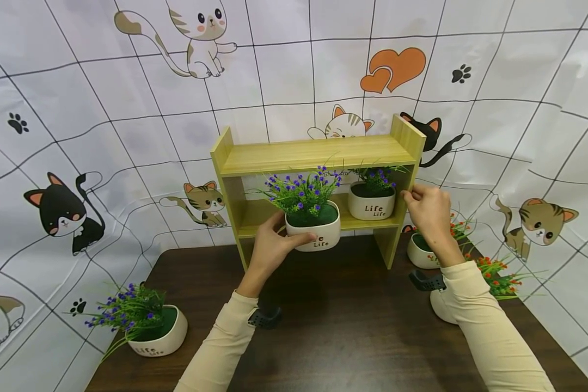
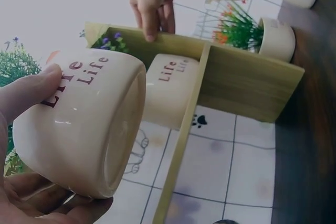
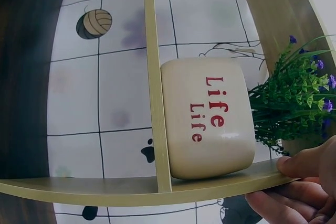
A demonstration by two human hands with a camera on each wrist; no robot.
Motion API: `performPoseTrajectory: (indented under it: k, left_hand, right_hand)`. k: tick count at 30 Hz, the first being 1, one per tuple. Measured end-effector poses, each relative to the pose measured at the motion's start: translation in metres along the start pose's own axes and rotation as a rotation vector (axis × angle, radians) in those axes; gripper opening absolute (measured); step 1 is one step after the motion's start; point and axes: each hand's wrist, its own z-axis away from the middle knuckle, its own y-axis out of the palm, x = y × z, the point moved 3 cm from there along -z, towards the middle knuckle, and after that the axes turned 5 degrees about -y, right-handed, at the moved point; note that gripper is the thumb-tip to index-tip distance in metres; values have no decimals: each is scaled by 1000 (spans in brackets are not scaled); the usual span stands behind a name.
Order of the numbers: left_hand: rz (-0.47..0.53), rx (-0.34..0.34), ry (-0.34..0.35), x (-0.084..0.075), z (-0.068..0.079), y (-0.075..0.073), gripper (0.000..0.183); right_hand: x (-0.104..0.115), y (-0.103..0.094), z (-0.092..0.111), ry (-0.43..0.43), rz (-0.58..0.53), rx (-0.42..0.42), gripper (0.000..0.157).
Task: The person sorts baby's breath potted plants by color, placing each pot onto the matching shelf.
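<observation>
My left hand point(image 1: 270, 247) grips a cream pot of purple flowers point(image 1: 327, 235) marked "Life" and holds it up in front of the wooden shelf point(image 1: 318, 155). In the left wrist view, the thumb lies on the lettered side of this pot point(image 2: 79, 114), with fingers around its lower end. A second pot of purple flowers point(image 1: 371, 202) stands on the shelf's lower board at the right. My right hand point(image 1: 428, 209) pinches the front edge of the shelf's right side panel point(image 3: 231, 186), thumb inside and fingers outside.
Another pot of purple flowers point(image 1: 161, 335) stands on the dark table point(image 1: 343, 337) at the left. Two pots of orange flowers, a farther one point(image 1: 420, 256) and a nearer one point(image 1: 441, 305), stand right of the shelf, partly hidden by my right arm. A cat-patterned wall covering point(image 1: 284, 71) rises behind.
</observation>
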Motion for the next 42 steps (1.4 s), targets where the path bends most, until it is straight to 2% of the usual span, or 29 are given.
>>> performPoseTrajectory:
  k: [10, 19, 28, 34, 42]
  left_hand:
    - [-15, -3, -54, 6, -13, 13, 76]
    - [-35, -12, -95, 21, -24, 14, 81]
    - [-49, -25, -109, 31, -35, 17, 86]
    - [-53, -8, -129, 30, -38, 19, 90]
    - [-111, 2, -138, 30, -43, 21, 89]
  right_hand:
    - [1, -1, 0, -6, 7, -10, 16]
    - [0, 1, 1, -4, 1, -10, 15]
    - [0, 2, 1, 3, 2, -4, 15]
    - [0, 2, 1, 5, 8, -4, 15]
    - [-1, 2, 1, -2, 19, -11, 16]
